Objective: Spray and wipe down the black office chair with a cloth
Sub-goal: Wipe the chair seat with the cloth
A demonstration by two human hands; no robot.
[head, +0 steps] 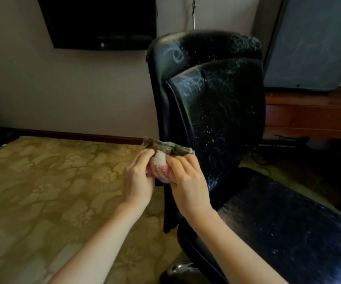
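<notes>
Carpet (42, 181) beneath cloth (161, 168) in left hand (138, 179) and right hand (188, 181)

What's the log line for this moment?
left hand: grips cloth | right hand: grips cloth | cloth: bunched | chair: droplets and swirl smears on back, droplets on seat

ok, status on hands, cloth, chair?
Left hand and right hand both grip the bunched cloth beside the chair. Chair speckled with spray droplets and swirl marks. Nothing between cloth and chair.
</notes>
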